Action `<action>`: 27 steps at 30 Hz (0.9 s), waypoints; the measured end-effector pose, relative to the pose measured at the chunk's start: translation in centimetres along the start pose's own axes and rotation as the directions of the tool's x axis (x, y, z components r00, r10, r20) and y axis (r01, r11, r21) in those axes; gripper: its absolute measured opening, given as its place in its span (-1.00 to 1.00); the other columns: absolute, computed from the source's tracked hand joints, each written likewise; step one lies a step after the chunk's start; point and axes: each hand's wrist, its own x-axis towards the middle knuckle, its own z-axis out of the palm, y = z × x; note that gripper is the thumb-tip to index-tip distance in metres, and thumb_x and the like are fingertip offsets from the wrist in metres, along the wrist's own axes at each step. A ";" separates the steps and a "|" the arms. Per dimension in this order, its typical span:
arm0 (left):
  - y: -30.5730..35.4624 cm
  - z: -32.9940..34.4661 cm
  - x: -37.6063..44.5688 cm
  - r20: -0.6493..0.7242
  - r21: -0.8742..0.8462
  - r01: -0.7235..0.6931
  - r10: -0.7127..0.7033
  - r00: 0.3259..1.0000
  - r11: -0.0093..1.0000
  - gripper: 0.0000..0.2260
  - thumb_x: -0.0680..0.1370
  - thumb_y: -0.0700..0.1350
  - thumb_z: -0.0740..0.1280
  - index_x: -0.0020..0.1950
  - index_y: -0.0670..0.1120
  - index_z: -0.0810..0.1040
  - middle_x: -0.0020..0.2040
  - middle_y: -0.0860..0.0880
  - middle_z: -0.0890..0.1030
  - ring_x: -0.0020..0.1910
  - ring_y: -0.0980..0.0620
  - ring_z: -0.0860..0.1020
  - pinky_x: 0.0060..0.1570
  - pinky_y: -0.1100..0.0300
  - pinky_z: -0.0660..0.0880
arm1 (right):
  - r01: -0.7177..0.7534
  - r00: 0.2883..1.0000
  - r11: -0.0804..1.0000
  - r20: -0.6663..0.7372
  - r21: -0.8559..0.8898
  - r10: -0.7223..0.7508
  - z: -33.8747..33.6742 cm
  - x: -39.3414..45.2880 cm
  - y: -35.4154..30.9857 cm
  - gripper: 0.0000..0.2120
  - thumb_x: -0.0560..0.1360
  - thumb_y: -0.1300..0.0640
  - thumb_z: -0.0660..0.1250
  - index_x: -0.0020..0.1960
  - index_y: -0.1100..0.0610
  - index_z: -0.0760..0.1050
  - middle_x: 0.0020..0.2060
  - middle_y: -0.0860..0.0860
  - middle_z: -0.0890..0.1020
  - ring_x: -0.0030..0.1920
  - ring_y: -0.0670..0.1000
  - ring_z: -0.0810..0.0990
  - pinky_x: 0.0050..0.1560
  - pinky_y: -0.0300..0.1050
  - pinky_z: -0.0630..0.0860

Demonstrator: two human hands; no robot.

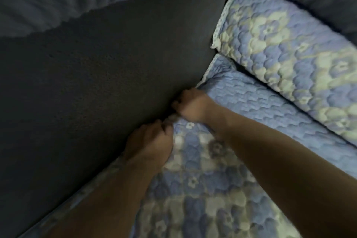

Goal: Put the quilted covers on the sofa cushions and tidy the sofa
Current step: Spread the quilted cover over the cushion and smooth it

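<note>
Near the middle, the left hand [148, 141] and right hand [190, 105] curl tight on the quilted cover's [222, 170] edge beside the dark sofa arm [96, 83]. Tucking looks underway. Next, push the edge down toward 10 o'clock.

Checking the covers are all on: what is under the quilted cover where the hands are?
Nothing shows: the quilted cover hides whatever lies beneath. Left hand and right hand hold its edge against the dark sofa panel.

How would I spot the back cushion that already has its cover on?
Start at the dark grey sofa seat and look right. The covered cushion leans against the sofa's back, above the flat quilted cover. Only it is plump, with a white lace edge.
</note>
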 end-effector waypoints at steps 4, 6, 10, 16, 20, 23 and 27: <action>0.0 0.8 -0.5 -0.042 0.012 0.050 -0.050 0.998 0.999 -0.45 0.62 0.16 -0.15 0.04 -0.07 0.57 -0.01 -0.11 0.67 -0.03 -0.19 0.62 -0.09 0.05 0.47 | -0.651 0.709 0.750 0.258 -0.117 0.656 -1.2 -2.3 7.5 -0.47 0.55 -0.14 -0.04 0.18 0.11 0.58 0.18 0.16 0.55 0.24 0.23 0.46 0.21 0.17 0.42; -0.1 1.3 -0.5 -0.070 0.023 0.021 -0.019 0.997 1.000 -0.41 0.57 0.18 -0.19 -0.03 -0.07 0.58 -0.09 -0.10 0.67 -0.11 -0.18 0.63 -0.16 0.05 0.48 | -0.658 0.622 0.735 0.430 -0.165 0.654 -0.2 -1.3 9.4 -0.28 0.45 -0.22 -0.22 0.31 0.06 0.51 0.29 0.12 0.53 0.33 0.23 0.42 0.31 0.20 0.36; -0.5 1.5 -0.6 -0.084 0.000 0.006 -0.006 0.996 1.000 -0.40 0.56 0.21 -0.21 -0.16 -0.06 0.53 -0.23 -0.08 0.64 -0.26 -0.16 0.61 -0.27 0.06 0.48 | -0.684 0.459 0.723 0.718 -0.090 0.523 3.1 2.5 11.4 -0.18 0.36 -0.27 -0.14 0.58 -0.04 0.17 0.55 -0.02 0.22 0.55 0.15 0.18 0.50 0.17 0.17; -0.4 1.1 -0.5 -0.034 -0.006 0.047 -0.047 0.998 0.999 -0.37 0.52 0.24 -0.26 -0.07 -0.02 0.54 -0.12 -0.05 0.66 -0.15 -0.12 0.63 -0.18 0.06 0.49 | -0.729 0.408 0.681 0.756 -0.068 0.511 3.6 3.5 12.9 -0.35 0.54 -0.20 0.11 0.57 0.04 0.22 0.54 0.07 0.26 0.54 0.17 0.20 0.50 0.22 0.16; -0.2 0.8 -0.2 -0.024 0.034 0.060 -0.059 0.998 0.998 -0.39 0.50 0.22 -0.26 -0.03 -0.02 0.53 -0.07 -0.04 0.66 -0.11 -0.13 0.62 -0.18 0.08 0.45 | -0.647 0.450 0.736 0.681 -0.198 0.578 3.2 3.5 9.7 -0.27 0.47 -0.33 0.03 0.59 -0.08 0.16 0.57 0.03 0.20 0.56 0.19 0.14 0.51 0.27 0.10; 0.0 0.8 -0.4 -0.005 0.042 0.062 -0.062 0.998 0.997 -0.40 0.51 0.21 -0.22 -0.03 -0.04 0.55 -0.07 -0.07 0.66 -0.11 -0.18 0.63 -0.17 0.04 0.48 | -0.561 0.574 0.807 0.618 -0.181 0.538 0.6 2.1 7.4 -0.55 0.60 -0.10 0.15 0.39 0.08 0.47 0.38 0.14 0.48 0.39 0.22 0.42 0.38 0.17 0.33; 0.1 0.9 -0.4 -0.004 0.050 0.055 -0.055 0.998 0.997 -0.38 0.51 0.22 -0.25 -0.03 -0.02 0.54 -0.08 -0.05 0.66 -0.12 -0.15 0.62 -0.18 0.05 0.47 | -0.515 0.515 0.855 0.775 -0.064 0.368 -0.9 3.1 9.5 -0.52 0.68 -0.04 0.05 0.53 0.14 0.29 0.51 0.14 0.31 0.49 0.17 0.29 0.48 0.08 0.22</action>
